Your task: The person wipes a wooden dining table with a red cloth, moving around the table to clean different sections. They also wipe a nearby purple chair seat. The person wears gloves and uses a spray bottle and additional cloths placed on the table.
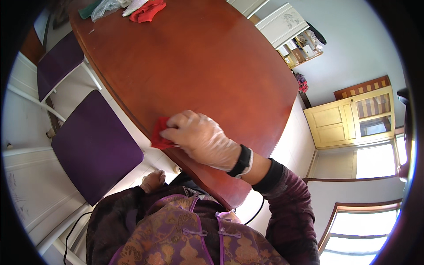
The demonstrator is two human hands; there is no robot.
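My right hand (202,135), in a clear plastic glove with a black band at the wrist, grips a red cloth (161,134). The cloth lies against the near left edge of a reddish-brown wooden table (198,66) and hangs partly over it. My left hand (154,181), also in a clear glove, is low at my side, below the table edge and near a purple chair seat; its fingers look curled, but whether it holds anything is unclear. Another red cloth (147,11) lies at the table's far left end, beside a white cloth (132,7), a clear plastic bag (105,9) and a green cloth (89,10).
Two chairs with purple seats (96,145) (61,66) stand along the table's left side. A black cable (68,232) runs at the lower left. Shelves with boxes (298,53) and a yellow door (334,119) are at the right.
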